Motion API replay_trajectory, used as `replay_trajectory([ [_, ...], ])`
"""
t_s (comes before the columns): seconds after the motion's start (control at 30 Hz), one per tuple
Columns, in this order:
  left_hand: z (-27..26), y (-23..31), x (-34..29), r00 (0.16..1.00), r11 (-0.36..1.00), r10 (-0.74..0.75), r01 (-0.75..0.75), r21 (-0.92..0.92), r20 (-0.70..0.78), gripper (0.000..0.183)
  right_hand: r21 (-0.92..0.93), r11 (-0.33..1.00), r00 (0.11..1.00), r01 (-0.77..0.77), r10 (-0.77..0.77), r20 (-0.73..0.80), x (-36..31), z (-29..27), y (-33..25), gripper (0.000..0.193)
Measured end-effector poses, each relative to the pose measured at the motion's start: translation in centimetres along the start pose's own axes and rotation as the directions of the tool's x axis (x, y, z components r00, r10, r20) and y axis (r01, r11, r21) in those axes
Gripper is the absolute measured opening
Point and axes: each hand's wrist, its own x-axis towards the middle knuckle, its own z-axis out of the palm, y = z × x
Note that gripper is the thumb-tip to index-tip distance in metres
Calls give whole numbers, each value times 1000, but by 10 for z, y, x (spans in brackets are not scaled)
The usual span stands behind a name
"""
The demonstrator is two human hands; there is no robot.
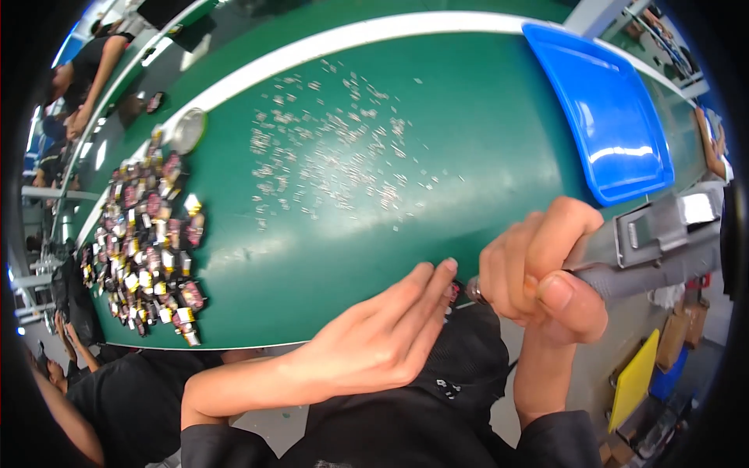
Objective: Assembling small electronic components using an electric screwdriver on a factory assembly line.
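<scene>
My right hand is wrapped round a grey power screwdriver, its body pointing off to the right. The metal tip pokes out beyond my fingers toward my left hand. That hand's fingers are pressed together at the table's near edge, on a small black part with pink on it, mostly hidden behind them. The part's kind cannot be made out. Tip and part are close together; whether they touch is unclear.
A heap of small black parts with pink and yellow patches covers the green table's left side. Several tiny metal pieces lie scattered mid-table. A round tin is behind the heap, a blue tray at far right. Other people sit leftward.
</scene>
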Motion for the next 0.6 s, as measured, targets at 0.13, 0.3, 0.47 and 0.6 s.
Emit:
replay_trajectory([
  [0.13,4,2,-14,993,995,-38,27,-96,-116,36,250,968,975,8,-64,213,9,-13,8,17],
  [0.3,-26,-11,-47,947,963,-264,248,-104,-181,42,443,887,991,128,-133,-21,-12,-24,-1,11],
  [0.47,-78,-82,-127,663,676,-583,716,173,-469,41,380,906,970,189,-110,-219,-30,-40,14,8],
  [0.6,-107,-112,-194,389,237,-840,890,389,-378,37,455,878,960,148,-17,-279,-28,-30,26,8],
])
